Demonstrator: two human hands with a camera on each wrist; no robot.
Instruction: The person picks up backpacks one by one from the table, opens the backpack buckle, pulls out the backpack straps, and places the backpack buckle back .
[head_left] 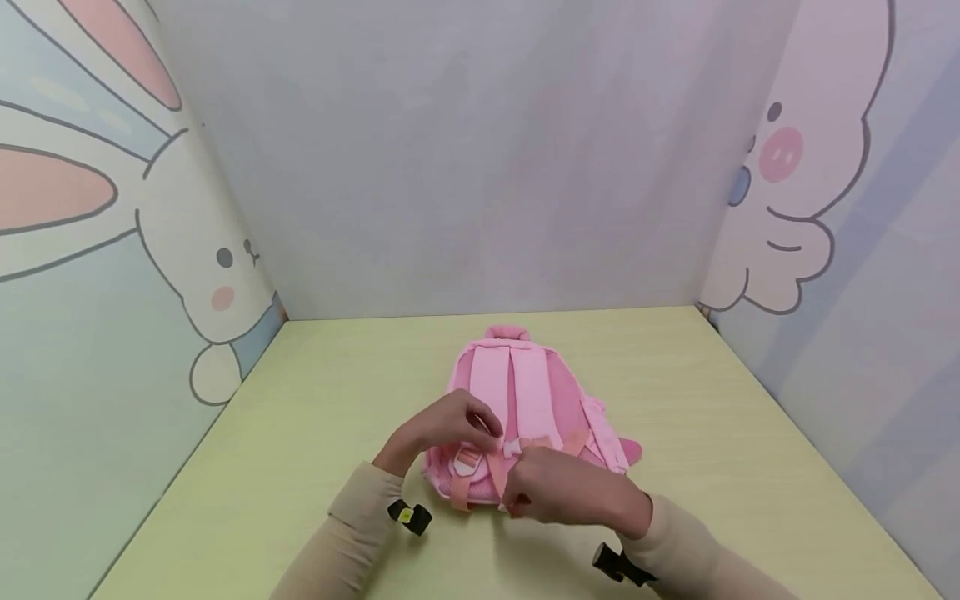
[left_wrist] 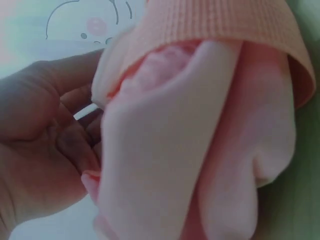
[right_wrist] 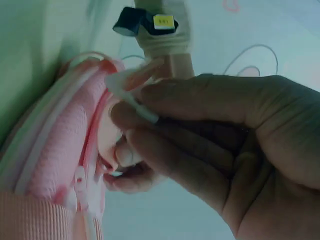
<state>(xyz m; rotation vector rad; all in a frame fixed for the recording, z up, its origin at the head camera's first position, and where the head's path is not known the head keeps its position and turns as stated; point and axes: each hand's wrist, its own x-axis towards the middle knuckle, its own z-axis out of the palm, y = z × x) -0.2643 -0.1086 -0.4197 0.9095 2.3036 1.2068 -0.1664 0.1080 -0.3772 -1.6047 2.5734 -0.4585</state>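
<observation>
A pink backpack (head_left: pixel 532 375) lies on the table with its two shoulder straps facing up. My right hand (head_left: pixel 570 490) is at its lower edge; thumb and fingertips pinch a white plastic buckle (right_wrist: pixel 132 100) with orange webbing behind it. My left hand (head_left: pixel 450 421) reaches over the lower left of the bag, fingers curled at a strap; in the left wrist view they go behind the pink strap (left_wrist: pixel 150 150), beside a white plastic piece (left_wrist: pixel 102 75). Another white buckle (head_left: pixel 512 448) shows between the hands. A white strap adjuster (head_left: pixel 467 461) lies below my left hand.
The pale yellow table (head_left: pixel 337 358) runs back to a grey curtain-like wall (head_left: pixel 480 167). Side walls carry rabbit (head_left: pixel 202 250) and other cartoon drawings. A pink flap (head_left: pixel 632 451) sticks out at the bag's right side. Black wrist cameras sit on both sleeves.
</observation>
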